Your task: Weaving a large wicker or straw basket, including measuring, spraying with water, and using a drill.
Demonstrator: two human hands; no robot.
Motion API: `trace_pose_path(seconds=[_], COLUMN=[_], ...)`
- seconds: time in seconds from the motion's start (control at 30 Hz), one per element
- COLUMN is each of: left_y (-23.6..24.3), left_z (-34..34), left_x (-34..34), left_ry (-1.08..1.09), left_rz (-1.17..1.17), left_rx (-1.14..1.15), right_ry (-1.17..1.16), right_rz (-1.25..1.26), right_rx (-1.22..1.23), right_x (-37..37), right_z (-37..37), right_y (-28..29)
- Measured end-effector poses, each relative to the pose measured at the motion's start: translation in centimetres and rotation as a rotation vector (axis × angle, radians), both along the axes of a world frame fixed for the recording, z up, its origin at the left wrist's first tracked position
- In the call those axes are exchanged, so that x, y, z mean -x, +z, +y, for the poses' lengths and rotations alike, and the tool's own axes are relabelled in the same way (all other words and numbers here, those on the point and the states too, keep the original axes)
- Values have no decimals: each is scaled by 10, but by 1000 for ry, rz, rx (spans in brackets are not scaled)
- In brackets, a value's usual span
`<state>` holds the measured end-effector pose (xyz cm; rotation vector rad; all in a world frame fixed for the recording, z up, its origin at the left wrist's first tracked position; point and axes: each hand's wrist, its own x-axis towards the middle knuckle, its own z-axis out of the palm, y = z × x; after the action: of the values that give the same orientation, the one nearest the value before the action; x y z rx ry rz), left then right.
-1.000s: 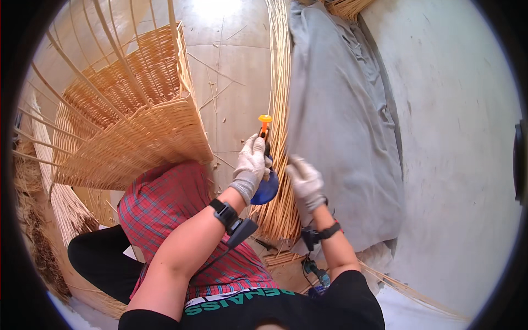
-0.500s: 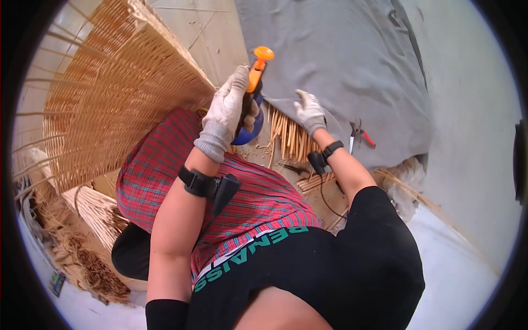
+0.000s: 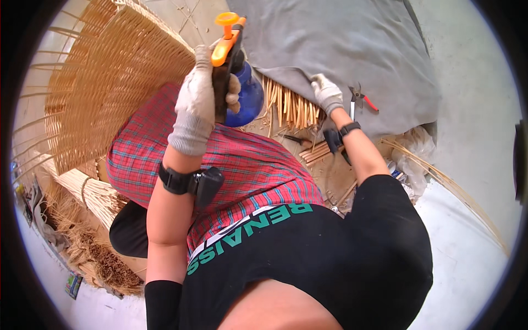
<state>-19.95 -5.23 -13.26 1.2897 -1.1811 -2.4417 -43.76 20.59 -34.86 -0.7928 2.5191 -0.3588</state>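
Observation:
My left hand [image 3: 195, 93], in a white work glove, grips the black handle of a pump spray bottle [image 3: 247, 102]. The bottle has a blue tank and an orange plunger and trigger, and is held over my knees. Off to the right, my gloved right hand [image 3: 328, 93] has its fingers closed at the edge of a grey cloth [image 3: 352, 49]. Part of that edge is raised in a fold beside the fingers. From under the cloth sticks out a row of cut wicker rods [image 3: 291, 107]. Part of the bottle is hidden behind my left fingers.
A large woven wicker piece [image 3: 115, 82] with loose stakes leans at my left. Red-handled pruning shears [image 3: 360, 99] lie on the cloth. A tied bundle of pale rods [image 3: 91, 190] rests at lower left. A red plaid cloth [image 3: 247, 159] covers my lap.
My left hand and the spray bottle have shifted left, with the blue tank now showing more. My right hand has moved right with the cloth's edge, and more rod ends are uncovered.

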Motion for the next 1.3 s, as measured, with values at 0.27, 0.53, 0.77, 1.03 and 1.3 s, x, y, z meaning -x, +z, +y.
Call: trace_pose_path(seconds=[0.27, 0.53, 0.77, 1.03, 1.3], left_y=[-5, -16, -22, -16, -35], left_z=[-6, -1, -1, 7, 10], left_x=[-23, -21, -17, -4, 13], left_ry=[169, 161, 89, 50, 25], left_rz=[-31, -56, -164, -149, -76], left_rx=[47, -3, -57, 69, -35], right_ry=[11, 578, 977, 1011, 912], right_rz=[-1043, -243, 315, 429, 409], right_rx=[247, -123, -481, -379, -195], right_x=[-164, -171, -139, -78, -74], right_z=[14, -40, -41, 8, 19], right_y=[-13, -108, -121, -140, -159])
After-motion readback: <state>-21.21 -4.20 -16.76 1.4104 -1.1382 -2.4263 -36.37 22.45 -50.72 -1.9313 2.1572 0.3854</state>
